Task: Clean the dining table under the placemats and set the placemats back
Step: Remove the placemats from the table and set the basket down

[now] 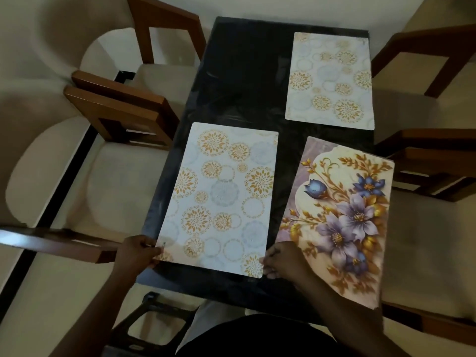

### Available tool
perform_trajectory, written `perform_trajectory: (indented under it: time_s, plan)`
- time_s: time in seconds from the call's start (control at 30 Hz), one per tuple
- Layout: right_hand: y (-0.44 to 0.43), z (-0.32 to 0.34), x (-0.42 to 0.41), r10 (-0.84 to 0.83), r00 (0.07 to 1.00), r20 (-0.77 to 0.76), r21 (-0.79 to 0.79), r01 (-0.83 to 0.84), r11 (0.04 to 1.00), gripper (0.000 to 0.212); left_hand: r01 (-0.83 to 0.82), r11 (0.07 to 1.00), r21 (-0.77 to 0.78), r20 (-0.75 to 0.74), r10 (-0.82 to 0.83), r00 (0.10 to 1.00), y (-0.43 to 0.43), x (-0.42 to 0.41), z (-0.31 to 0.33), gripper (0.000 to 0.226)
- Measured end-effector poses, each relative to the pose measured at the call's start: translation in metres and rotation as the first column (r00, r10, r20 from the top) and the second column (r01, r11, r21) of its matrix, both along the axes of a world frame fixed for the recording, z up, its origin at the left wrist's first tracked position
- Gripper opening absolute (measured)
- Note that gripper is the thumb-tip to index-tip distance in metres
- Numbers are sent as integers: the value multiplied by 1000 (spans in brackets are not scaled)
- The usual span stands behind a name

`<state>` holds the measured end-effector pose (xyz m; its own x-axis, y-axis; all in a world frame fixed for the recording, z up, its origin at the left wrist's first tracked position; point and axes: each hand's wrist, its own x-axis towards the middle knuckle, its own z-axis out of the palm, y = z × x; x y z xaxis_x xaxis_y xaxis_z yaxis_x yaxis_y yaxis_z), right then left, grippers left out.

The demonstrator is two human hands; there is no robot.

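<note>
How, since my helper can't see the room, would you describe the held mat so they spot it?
On the dark table, at the near end's left side, lies the circle mat, white with gold and grey rings, its near corners gripped by the left hand and right hand. The flower mat beside it shows purple blooms, and the far mat with matching rings is untouched.
</note>
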<state>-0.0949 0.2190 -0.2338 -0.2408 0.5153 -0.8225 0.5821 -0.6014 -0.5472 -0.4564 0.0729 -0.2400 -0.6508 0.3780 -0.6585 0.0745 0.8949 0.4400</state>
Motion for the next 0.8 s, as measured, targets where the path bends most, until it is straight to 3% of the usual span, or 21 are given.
perform_trajectory:
  time_s: [0.07,0.13,0.2,0.3,0.4,0.53,0.6,0.63,0.73,0.8]
  plan:
    - [-6,3,7,52,999,3,-3,-52,999,16,73,997,-32,-97,-76,992,-8,11,4,26]
    - [-4,6,18,60,998,0,16,-60,998,11,120,993,-15,-301,-119,946,-5,35,13,55]
    - [4,11,38,79,994,70,209,-92,974,8,177,976,126,-421,-109,900,11,71,26,65]
    - [23,16,86,-47,961,274,613,-137,778,13,261,898,355,-252,-177,951,60,139,40,46]
    - [35,12,144,-283,900,330,765,-80,639,26,312,845,434,-69,-314,947,109,207,38,43]
    - [43,-7,200,-483,807,340,670,152,726,61,347,858,380,127,-420,899,157,267,41,50]
    - [43,-12,211,-511,826,237,620,277,734,51,355,865,356,151,-428,891,169,281,39,12]
    - [44,-14,217,-479,850,218,622,257,739,44,361,864,350,165,-436,885,172,285,37,7]
    - [46,-16,223,-483,841,243,498,319,806,26,353,875,333,206,-433,878,173,291,27,7]
    - [46,-20,226,-559,808,188,528,396,751,28,357,875,326,195,-432,881,171,291,21,18]
